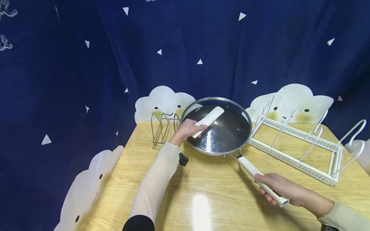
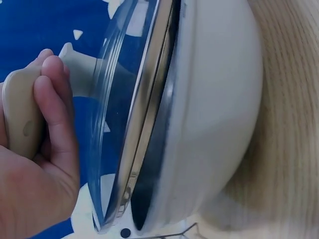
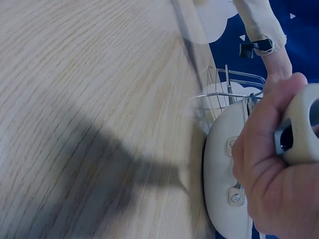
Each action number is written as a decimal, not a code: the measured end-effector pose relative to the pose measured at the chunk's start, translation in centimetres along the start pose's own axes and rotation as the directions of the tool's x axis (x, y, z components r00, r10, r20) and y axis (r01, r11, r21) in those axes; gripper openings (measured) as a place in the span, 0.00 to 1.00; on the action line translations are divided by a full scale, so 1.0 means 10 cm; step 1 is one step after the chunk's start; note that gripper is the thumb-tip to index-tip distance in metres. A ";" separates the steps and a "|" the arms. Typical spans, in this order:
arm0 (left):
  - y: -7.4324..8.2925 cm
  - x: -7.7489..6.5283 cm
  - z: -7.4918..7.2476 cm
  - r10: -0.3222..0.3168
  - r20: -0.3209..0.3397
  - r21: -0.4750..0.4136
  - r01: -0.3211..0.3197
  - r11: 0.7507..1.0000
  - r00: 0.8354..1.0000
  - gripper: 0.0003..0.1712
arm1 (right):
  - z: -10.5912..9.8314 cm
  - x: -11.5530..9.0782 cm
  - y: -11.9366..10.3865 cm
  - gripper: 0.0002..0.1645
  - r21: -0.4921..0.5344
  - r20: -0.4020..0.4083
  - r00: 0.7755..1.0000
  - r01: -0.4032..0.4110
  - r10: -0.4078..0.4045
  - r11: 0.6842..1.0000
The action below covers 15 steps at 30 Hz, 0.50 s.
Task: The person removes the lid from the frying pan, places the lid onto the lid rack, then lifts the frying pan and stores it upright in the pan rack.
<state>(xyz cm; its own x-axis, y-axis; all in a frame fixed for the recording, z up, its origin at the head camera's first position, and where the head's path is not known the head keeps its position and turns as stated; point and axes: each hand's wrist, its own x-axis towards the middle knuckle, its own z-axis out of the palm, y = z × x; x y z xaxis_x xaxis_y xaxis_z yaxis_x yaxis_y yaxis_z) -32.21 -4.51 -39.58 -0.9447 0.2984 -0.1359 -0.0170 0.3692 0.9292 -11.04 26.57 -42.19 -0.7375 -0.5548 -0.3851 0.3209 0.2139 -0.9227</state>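
A white frying pan (image 2: 219, 109) with deep curved sides is at the middle of the table, beneath a glass lid (image 1: 231, 134) with a metal rim. My left hand (image 1: 189, 128) grips the long white lid handle (image 1: 213, 116), fingers curled round it. In the left wrist view a dark gap shows between the lid's rim and the pan's rim. My right hand (image 1: 277, 184) holds the white pan handle (image 1: 250, 166) near its end, the thumb lying along the top. Whether the pan's base touches the table cannot be told.
A small metal wire rack (image 1: 162, 131) stands behind the left forearm, partly hidden by the pan. On the right is a white rack (image 1: 292, 160) with several upright loops. Cloud-shaped panels (image 1: 293, 99) and a dark blue curtain (image 1: 185, 38) border the wooden table (image 1: 214, 189).
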 end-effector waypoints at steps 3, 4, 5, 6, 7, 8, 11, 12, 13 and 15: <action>0.07 -0.06 -0.01 0.011 -0.001 -0.024 -0.011 1.000 1.000 0.18 | -0.01 0.00 0.01 0.23 0.005 0.009 1.000 0.010 -0.010 1.000; 0.09 -0.08 -0.02 0.014 -0.001 -0.033 -0.014 0.999 1.000 0.19 | -0.01 -0.01 0.00 0.23 0.003 0.008 1.000 0.012 -0.012 1.000; 0.12 -0.11 -0.04 0.016 -0.003 -0.046 -0.016 0.999 1.000 0.19 | -0.01 -0.01 0.00 0.23 -0.004 0.005 1.000 0.013 -0.013 1.000; 0.14 -0.13 -0.05 0.016 -0.004 -0.061 -0.016 0.998 1.000 0.19 | 0.00 -0.01 -0.01 0.23 -0.013 -0.001 1.000 0.012 -0.012 1.000; 0.16 -0.15 -0.07 0.014 -0.010 -0.074 -0.015 0.997 1.000 0.19 | 0.00 -0.02 -0.02 0.22 -0.029 -0.015 1.000 0.012 -0.013 1.000; 0.18 -0.18 -0.08 0.014 -0.018 -0.081 -0.015 0.997 1.000 0.19 | 0.01 -0.02 -0.03 0.23 -0.052 -0.035 0.999 0.013 -0.015 0.999; 0.23 -0.26 -0.13 0.008 -0.047 -0.104 -0.013 0.995 0.999 0.20 | 0.03 -0.04 -0.07 0.24 -0.141 -0.100 0.995 -0.005 -0.010 0.990; 0.25 -0.28 -0.15 0.011 -0.060 -0.113 -0.017 0.993 0.998 0.20 | 0.04 -0.04 -0.08 0.24 -0.175 -0.124 0.992 -0.014 -0.008 0.984; 0.25 -0.30 -0.17 0.013 -0.075 -0.115 -0.021 0.993 0.997 0.20 | 0.04 -0.04 -0.09 0.24 -0.213 -0.141 0.990 -0.019 -0.012 0.977; 0.27 -0.36 -0.20 0.028 -0.106 -0.126 -0.041 0.991 0.994 0.19 | 0.03 -0.04 -0.13 0.23 -0.293 -0.161 0.987 -0.027 -0.021 0.956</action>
<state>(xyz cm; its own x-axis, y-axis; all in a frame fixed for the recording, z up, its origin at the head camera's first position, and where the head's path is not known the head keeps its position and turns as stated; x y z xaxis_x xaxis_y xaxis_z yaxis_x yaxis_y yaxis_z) -29.52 -6.34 -35.85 -0.9741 0.2140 -0.0726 -0.0190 0.2426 0.9699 -10.95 26.26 -40.84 -0.8305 -0.4221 -0.3635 0.1525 0.4552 -0.8772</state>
